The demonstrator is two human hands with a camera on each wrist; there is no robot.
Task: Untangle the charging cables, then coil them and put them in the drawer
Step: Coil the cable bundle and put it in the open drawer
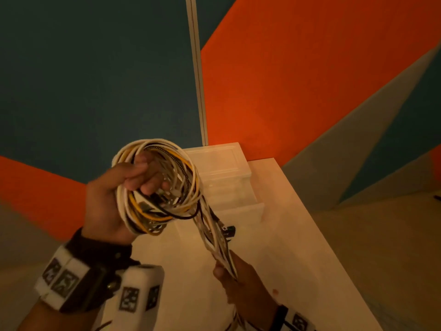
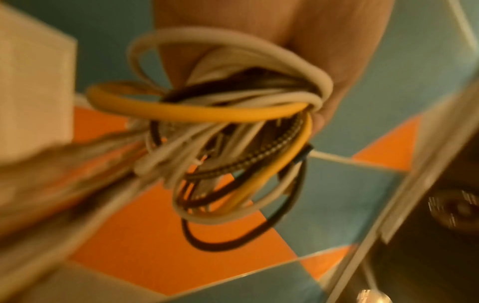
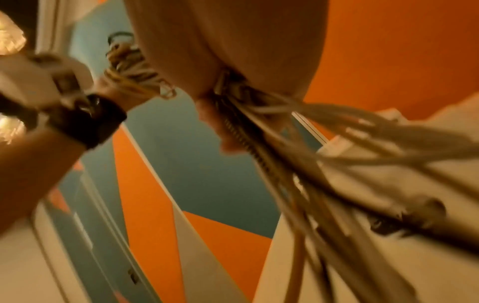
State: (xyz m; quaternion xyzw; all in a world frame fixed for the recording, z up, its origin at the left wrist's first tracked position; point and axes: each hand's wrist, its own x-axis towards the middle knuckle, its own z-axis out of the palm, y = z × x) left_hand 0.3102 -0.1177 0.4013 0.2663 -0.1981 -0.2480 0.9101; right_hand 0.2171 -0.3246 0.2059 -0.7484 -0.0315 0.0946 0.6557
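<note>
My left grip [image 1: 114,199] is wrapped around a coil of charging cables [image 1: 164,187], fingers curled through the loops and thumb across the top, so the white, yellow, black and braided strands sit bundled in my palm. My right grip [image 1: 235,280] is lower and nearer my body, fingers pinched tight around the straight tails [image 1: 210,230] of the same cables. The run between the two grips is the relation that matters: its long axis slopes from the coil, up and to the left, down and to the right into my right grip, and it looks taut. The right wrist view shows the loose ends [image 3: 350,184] trailing out past my right fingers [image 3: 215,123], blurred.

Judging from this, I am partway through coiling, and the next wrap would mean carrying the tails up over the coil, so my right grip is the one that has to travel while the left stays as the spool.

The clear drawer unit [image 1: 222,168] stands on the white desk [image 1: 286,235] just beyond the coil, behind my left grip and ahead of my right; I cannot tell whether a drawer is open
</note>
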